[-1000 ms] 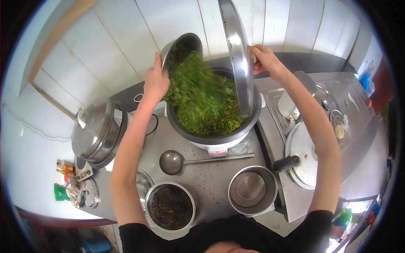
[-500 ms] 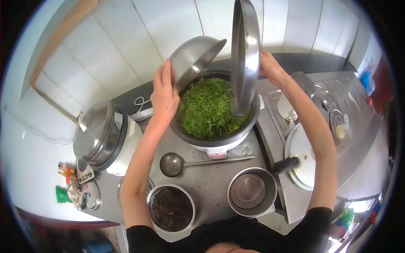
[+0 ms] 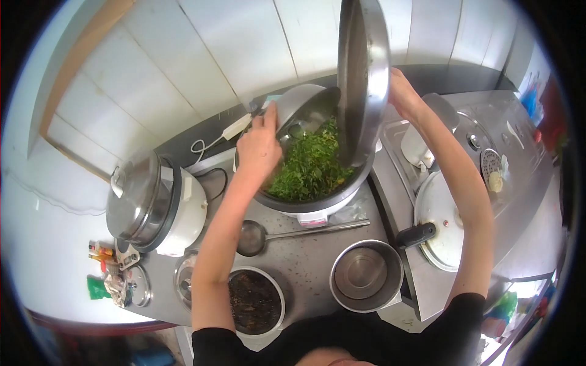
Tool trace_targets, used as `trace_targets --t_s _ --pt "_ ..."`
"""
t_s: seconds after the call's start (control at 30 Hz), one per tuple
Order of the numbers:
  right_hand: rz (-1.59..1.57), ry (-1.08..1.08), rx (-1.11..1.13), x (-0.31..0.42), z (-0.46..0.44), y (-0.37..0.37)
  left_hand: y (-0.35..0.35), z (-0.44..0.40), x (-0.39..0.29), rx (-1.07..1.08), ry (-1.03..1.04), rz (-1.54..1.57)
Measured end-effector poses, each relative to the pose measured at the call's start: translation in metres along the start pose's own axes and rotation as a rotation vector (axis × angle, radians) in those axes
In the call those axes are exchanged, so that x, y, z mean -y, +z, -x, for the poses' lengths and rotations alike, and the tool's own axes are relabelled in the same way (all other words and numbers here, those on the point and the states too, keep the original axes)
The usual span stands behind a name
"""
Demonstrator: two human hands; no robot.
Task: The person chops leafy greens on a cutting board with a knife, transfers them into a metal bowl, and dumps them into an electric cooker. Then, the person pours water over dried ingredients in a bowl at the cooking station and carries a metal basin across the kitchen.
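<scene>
My left hand (image 3: 259, 149) is closed on the side of a metal bowl (image 3: 297, 101), which is tipped steeply with its mouth facing the greens. Chopped green leaves (image 3: 310, 171) fill much of a large white rice cooker (image 3: 294, 208) with a dark inner pot. The bowl's lower part sits within the pot's opening. On the right, my right hand (image 3: 405, 97) holds a large round metal lid (image 3: 379, 67) on edge, its lower end over the leaves. The fingers behind the lid are partly hidden. In front of the cooker lies a long-handled ladle (image 3: 317, 231).
A second cooker with a domed lid (image 3: 135, 198) stands left. Nearer me are a pot of dark contents (image 3: 281, 305) and a metal pot (image 3: 395, 293). A pressure cooker lid (image 3: 438, 229) and a white jug (image 3: 418, 146) stand right. A white power strip (image 3: 237, 127) lies by the wall.
The bowl has moved down and right, into the cooker's opening, with my left hand. The lid has shifted slightly right and up. The heap of leaves shows a smaller visible area.
</scene>
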State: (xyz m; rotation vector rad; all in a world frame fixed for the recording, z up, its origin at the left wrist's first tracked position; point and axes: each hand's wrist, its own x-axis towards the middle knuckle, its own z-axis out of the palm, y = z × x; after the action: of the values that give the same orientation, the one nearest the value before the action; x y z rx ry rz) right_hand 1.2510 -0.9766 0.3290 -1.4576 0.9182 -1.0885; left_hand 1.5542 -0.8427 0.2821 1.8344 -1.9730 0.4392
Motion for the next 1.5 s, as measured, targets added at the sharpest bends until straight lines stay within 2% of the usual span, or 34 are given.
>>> trace_targets --t_s 0.13,0.3,0.43,0.5,0.6,0.7,0.8,0.87,0.93,1.03,1.17,1.3,1.37,1.5 --pt "0.012 0.008 0.003 -0.007 0.0 -0.001 0.02 -0.001 -0.01 -0.007 0.045 0.012" --pt "-0.001 -0.006 -0.038 -0.017 0.005 -0.009 0.045 0.03 -0.022 0.016 -0.064 0.024" --pt "0.021 0.058 -0.025 0.0 0.025 -0.016 0.062 0.05 -0.024 -0.117 0.043 0.016" --pt "-0.011 0.028 -0.061 0.004 0.032 -0.016 0.054 0.036 0.0 -0.115 -0.038 0.052" --pt "-0.077 0.007 -0.144 -0.005 0.041 -0.019 0.017 0.021 0.017 -0.268 -0.068 0.169" --pt "-0.165 -0.16 -0.173 0.007 0.061 -0.021 -0.023 0.008 0.02 -0.37 -0.129 0.21" --pt "-0.149 -0.167 -0.2 0.017 0.062 -0.026 -0.046 0.005 0.01 -0.339 -0.223 0.336" --pt "-0.139 -0.156 -0.203 0.021 0.06 -0.028 -0.032 0.008 0.008 -0.323 -0.221 0.361" --pt "-0.13 -0.134 -0.194 0.024 0.055 -0.029 -0.014 0.014 -0.01 -0.098 -0.289 0.423" --pt "-0.135 -0.085 -0.162 0.022 0.047 -0.031 0.014 0.027 -0.035 0.069 -0.317 0.35" --pt "-0.093 0.047 -0.041 0.023 0.042 -0.037 0.043 0.041 -0.051 0.061 -0.243 0.253" --pt "-0.018 0.035 0.011 0.027 0.051 -0.03 0.049 0.062 -0.066 0.017 -0.225 0.267" --pt "-0.02 0.039 -0.075 0.025 0.056 -0.029 0.052 0.068 -0.062 -0.009 -0.22 0.294" --pt "-0.135 -0.006 -0.089 0.01 0.053 -0.046 0.047 0.062 -0.038 -0.136 -0.172 0.311"
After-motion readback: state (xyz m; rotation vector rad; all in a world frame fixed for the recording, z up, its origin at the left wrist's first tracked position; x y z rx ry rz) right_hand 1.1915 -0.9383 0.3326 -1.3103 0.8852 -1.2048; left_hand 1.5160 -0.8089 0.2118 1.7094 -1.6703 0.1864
